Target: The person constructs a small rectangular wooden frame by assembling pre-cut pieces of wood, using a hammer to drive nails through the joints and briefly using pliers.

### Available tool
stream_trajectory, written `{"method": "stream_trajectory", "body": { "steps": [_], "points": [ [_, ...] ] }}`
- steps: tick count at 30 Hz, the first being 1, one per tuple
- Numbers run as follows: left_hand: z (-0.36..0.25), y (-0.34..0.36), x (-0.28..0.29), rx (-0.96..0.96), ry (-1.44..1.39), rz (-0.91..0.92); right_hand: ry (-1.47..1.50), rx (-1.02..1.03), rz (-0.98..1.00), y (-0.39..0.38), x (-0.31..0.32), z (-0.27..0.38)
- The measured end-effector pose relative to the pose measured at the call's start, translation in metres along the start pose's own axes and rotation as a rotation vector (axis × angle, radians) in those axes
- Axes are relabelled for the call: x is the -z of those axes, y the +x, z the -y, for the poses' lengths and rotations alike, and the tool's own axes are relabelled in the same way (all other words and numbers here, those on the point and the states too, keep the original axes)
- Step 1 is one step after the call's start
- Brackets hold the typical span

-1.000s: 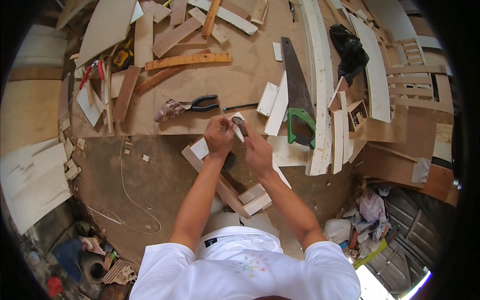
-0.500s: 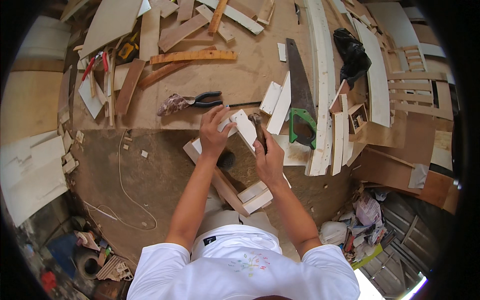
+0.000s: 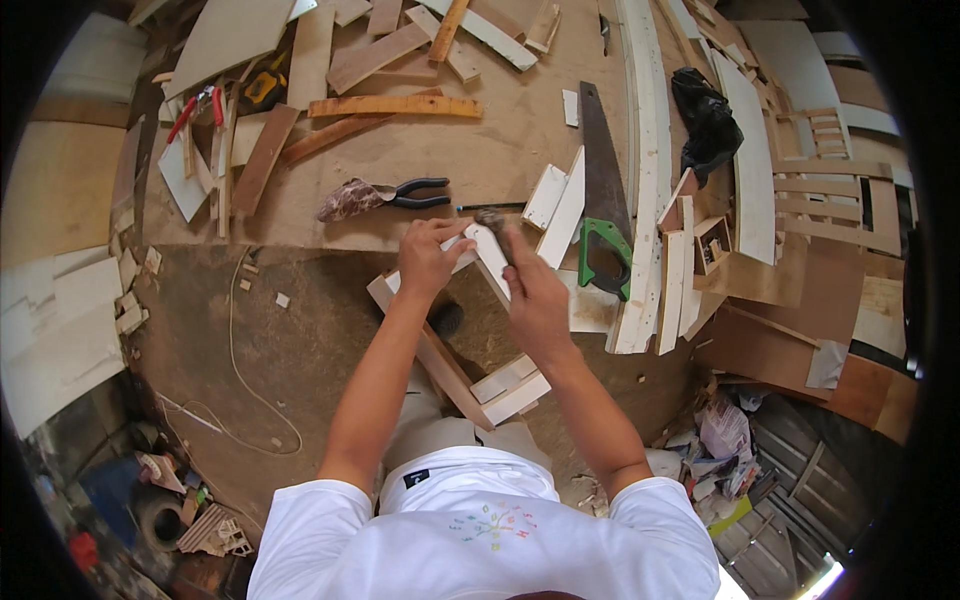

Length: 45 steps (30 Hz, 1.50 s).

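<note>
A rectangular wooden frame [image 3: 440, 365] of white and brown boards leans between me and the table edge. My left hand [image 3: 428, 258] is closed on its upper corner, thumb and fingers against the white board; anything small in the pinch is too fine to make out. My right hand [image 3: 540, 310] grips a hammer [image 3: 491, 218], whose blurred head is over the same corner, close to the left fingertips. Whether it touches the wood I cannot tell. Beyond my left hand lie black-handled pliers [image 3: 418, 194], their jaw end under a brownish wrap.
A green-handled handsaw [image 3: 604, 250] lies right of the hammer, beside long white boards [image 3: 645, 180]. Offcuts [image 3: 395, 107], a yellow tape measure [image 3: 264, 88] and red-handled pliers [image 3: 195, 112] are on the table [image 3: 350, 225]. A black plastic bag [image 3: 705, 120] sits farther right.
The hammer head has swung down and left toward the frame's corner. My left fingers have drawn in closer on that corner. My view has shifted slightly.
</note>
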<state>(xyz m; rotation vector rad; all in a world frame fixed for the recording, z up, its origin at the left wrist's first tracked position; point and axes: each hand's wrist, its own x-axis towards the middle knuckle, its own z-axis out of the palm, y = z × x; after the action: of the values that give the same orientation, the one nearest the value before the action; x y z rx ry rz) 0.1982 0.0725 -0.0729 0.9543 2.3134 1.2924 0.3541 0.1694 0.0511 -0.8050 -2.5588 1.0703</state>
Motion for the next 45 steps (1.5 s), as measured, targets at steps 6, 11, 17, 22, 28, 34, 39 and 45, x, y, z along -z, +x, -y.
{"method": "stream_trajectory", "body": {
  "steps": [6, 11, 17, 22, 28, 34, 39, 45],
  "points": [
    [0.0, 0.006, -0.002, -0.002, -0.015, 0.005, -0.185, 0.038, 0.059, -0.003, -0.019, -0.035],
    [0.001, 0.002, -0.001, -0.026, -0.02, -0.035, -0.02, 0.1, -0.101, -0.009, -0.022, -0.033],
    [0.004, 0.0, -0.003, -0.021, -0.033, -0.049, 0.165, 0.13, -0.299, -0.013, -0.025, -0.036],
    [0.001, 0.005, -0.002, -0.054, -0.018, -0.041, -0.061, 0.133, -0.097, -0.008, -0.036, -0.044],
    [0.005, 0.0, -0.003, -0.075, 0.008, -0.014, -0.08, -0.063, 0.003, -0.015, -0.039, -0.045],
    [0.01, -0.001, -0.004, -0.07, 0.0, 0.005, -0.001, 0.044, -0.113, -0.017, -0.046, -0.055],
    [0.018, -0.003, -0.001, -0.138, 0.037, 0.012, 0.163, -0.07, -0.293, -0.014, -0.017, -0.029],
    [0.016, -0.004, -0.003, -0.12, 0.055, 0.007, 0.025, 0.086, -0.235, -0.007, -0.026, -0.038]
  ]
}}
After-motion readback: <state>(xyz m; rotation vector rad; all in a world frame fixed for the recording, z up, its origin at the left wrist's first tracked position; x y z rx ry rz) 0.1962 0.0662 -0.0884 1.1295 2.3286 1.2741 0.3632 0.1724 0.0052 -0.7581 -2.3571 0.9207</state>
